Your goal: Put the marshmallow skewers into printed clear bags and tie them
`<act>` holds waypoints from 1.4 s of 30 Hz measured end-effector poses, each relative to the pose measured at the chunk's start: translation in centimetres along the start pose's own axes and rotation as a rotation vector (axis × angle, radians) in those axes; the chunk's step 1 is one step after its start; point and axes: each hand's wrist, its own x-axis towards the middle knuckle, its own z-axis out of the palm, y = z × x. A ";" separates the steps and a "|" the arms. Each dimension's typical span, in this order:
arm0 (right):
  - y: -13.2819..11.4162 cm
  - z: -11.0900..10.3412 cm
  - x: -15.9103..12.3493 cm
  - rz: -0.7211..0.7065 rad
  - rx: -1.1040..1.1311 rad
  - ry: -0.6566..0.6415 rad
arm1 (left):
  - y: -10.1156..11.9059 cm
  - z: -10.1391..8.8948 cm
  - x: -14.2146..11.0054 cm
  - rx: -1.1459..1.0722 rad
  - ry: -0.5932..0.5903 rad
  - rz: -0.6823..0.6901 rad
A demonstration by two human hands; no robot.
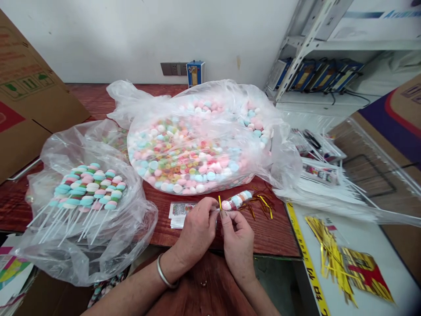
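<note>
The big bag point(204, 151) is thin, crinkled clear plastic, swollen into a broad oval by smooth, domed marshmallows in pink, white and pale blue, with small bright sweets among them. A looser, rumpled plastic bag point(128, 237) lies left of the big bag, bearing marshmallow skewers point(92, 188) on slim white sticks. Just in front of the big bag, on the reddish, wood-grained table point(272, 237), is the wrapped marshmallow skewer point(237, 200), a knobbly cylinder in glossy film. Flat foil twist ties point(258, 204) lie tangled beside it, near the big bag's right front.

Both forearms come in from the near side, opposite the big bag, wrists angled inward until the fingertips meet. The left hand point(200, 221) is palm down, its fingers curled on the wrapped skewer's narrow end, partly hidden. The right hand point(239, 235) pinches a gold tie point(220, 202) between thumb and forefinger.

There is one wrapped skewer, one tie at the fingertips and one metal bangle point(164, 272), on the left wrist; the unwrapped skewers overlap too much to count surely.
</note>
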 end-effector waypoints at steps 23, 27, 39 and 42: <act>0.7 -1.0 1.7 -0.179 -0.252 -0.046 | -0.5 1.8 0.4 -0.876 -0.093 -0.521; 0.7 -1.1 1.4 -0.255 -0.285 -0.016 | -0.7 1.4 0.2 -0.503 -0.100 -0.239; -1.0 -4.0 0.4 -0.473 -0.401 -0.194 | -1.1 -2.5 1.2 -0.693 -0.531 -0.043; -2.2 -4.8 0.0 -0.426 -0.363 -0.172 | -1.2 -2.9 1.0 -0.312 -0.593 0.128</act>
